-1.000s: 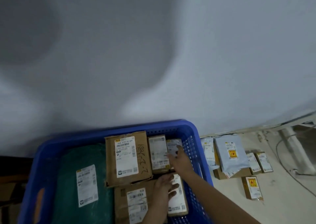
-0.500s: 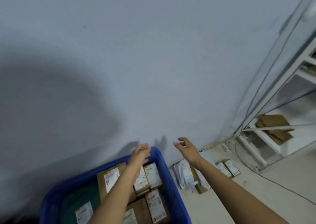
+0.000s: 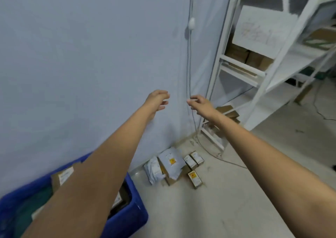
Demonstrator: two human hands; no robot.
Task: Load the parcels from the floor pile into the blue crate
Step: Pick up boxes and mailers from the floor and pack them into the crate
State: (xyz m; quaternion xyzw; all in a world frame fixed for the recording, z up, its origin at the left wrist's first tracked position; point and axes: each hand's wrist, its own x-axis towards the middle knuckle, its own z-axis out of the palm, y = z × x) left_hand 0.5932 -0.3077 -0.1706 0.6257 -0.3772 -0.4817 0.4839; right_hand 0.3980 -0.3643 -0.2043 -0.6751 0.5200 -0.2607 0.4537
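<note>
The blue crate (image 3: 131, 217) sits at the lower left against the wall, with cardboard parcels (image 3: 62, 177) and a green bag inside, partly hidden by my left arm. On the floor to its right lies the pile of parcels (image 3: 171, 163): grey mailer bags and several small labelled boxes. Both arms are stretched out in front of the wall, well above the pile. My left hand (image 3: 158, 99) and my right hand (image 3: 199, 103) hang with loosely curled fingers and hold nothing.
A white metal shelving rack (image 3: 254, 74) with cardboard boxes stands at the right. A cable (image 3: 190, 59) runs down the pale wall to the floor near the pile. Bare concrete floor lies at the lower right.
Both hands have left the parcels in the crate and risen out in front of the wall. The view has swung up and to the right, bringing the rack into sight.
</note>
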